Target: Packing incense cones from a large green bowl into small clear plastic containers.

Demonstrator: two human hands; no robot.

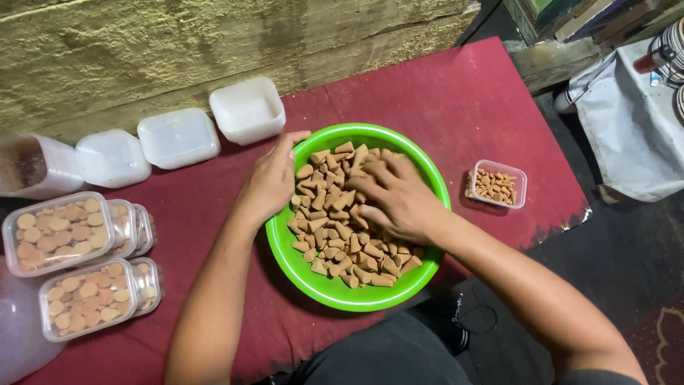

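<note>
A green round bowl (427, 171) full of small tan cone-shaped pieces (335, 228) sits on a red cloth in the middle of the head view. My left hand (272, 178) rests on the bowl's left rim, fingers curled over its edge. My right hand (395, 196) lies palm down on the pile of cones, fingers bent into them; whether it has any in its grasp is hidden. To the right stands a small open clear box (497, 183) holding some cones.
Several closed clear boxes filled with cones (57, 233) are stacked at the left. Empty white lidded boxes (178, 137) line the back by a wooden beam (214, 43). The red cloth (456, 93) ends at the right, beside a dark floor and grey fabric (627, 121).
</note>
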